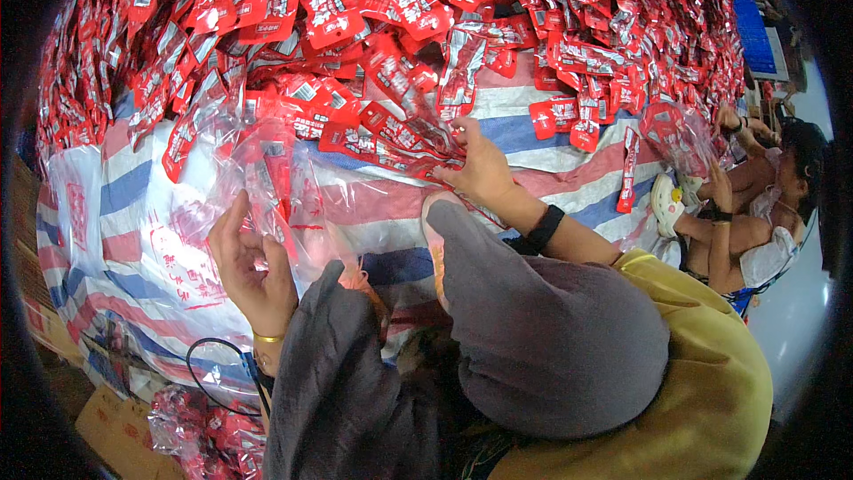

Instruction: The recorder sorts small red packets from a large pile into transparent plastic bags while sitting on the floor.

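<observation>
The clear plastic bag point(267, 187) stands with its long axis running from 6 to 12 o'clock, its mouth toward 12, a few red packets showing inside it. The left hand point(253, 271) rises from 6 o'clock, palm turned to 3, fingers clamped on the bag's lower edge. At 3 o'clock from the bag, the right hand point(480, 169) stretches toward 11, fingers pinched together on red sachets point(391, 138) at the foot of the heap, which lies on a striped tarpaulin point(533, 138).
</observation>
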